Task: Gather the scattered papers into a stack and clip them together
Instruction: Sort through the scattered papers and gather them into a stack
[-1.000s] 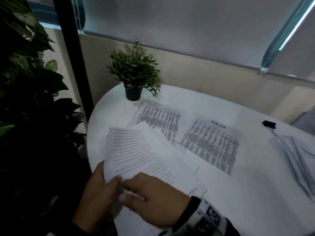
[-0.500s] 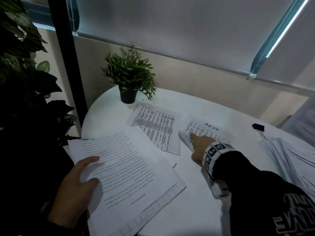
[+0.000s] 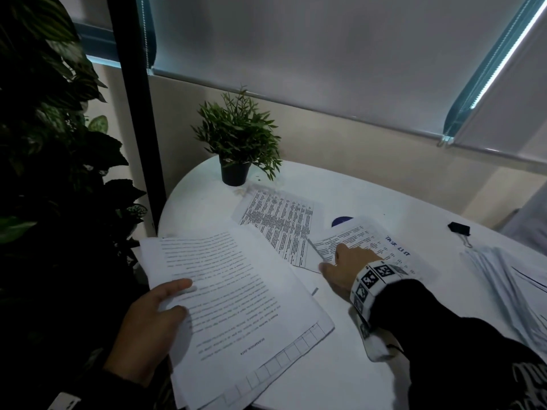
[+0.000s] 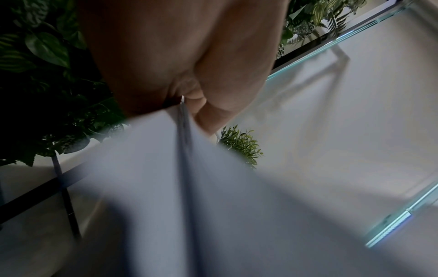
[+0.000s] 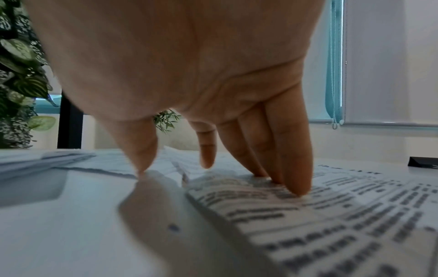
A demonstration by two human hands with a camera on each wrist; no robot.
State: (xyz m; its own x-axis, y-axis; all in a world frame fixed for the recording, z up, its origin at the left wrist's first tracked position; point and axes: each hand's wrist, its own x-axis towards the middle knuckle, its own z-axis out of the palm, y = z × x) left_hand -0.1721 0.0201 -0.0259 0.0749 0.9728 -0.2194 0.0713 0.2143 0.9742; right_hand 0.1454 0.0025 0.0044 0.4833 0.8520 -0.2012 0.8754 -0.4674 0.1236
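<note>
- The left hand (image 3: 148,327) is holding a sheaf (image 3: 236,306) of white printed pages at its left edge, thumb lying on top and fingers underneath; the left wrist view is showing the page edges pinched between thumb and fingers.
- The sheaf is hanging partly over the near left rim of the white round worktop (image 3: 370,196); the only words readable on its top page are a small upside-down heading that seems to read "BIOGRAPHICAL DATA", and a row of empty boxes is running along its near edge.
- The right hand (image 3: 346,267) is lying on a second sheet (image 3: 367,238) to the right, with straight, spread fingers (image 5: 294,168) pressing down on its printed columns and the thumb touching the worktop just beside the sheet's raised edge.
- That sheet is carrying the upside-down blue heading "TASK LIST"; the column text below it is too small to read.
- A third sheet (image 3: 281,223), full of dense columns, is lying flat between the other two, partly under the sheaf's corner.
- A black binder clip (image 3: 458,229) is sitting well apart, toward the right edge of the worktop.
- Just beyond the clip, a fanned pile (image 3: 509,279) of pages is lying at the far right.
- A wristband (image 3: 373,282) with black-and-white square markers is wrapping the right wrist above a black sleeve.
- A small potted plant (image 3: 236,143) is standing at the back of the worktop.
</note>
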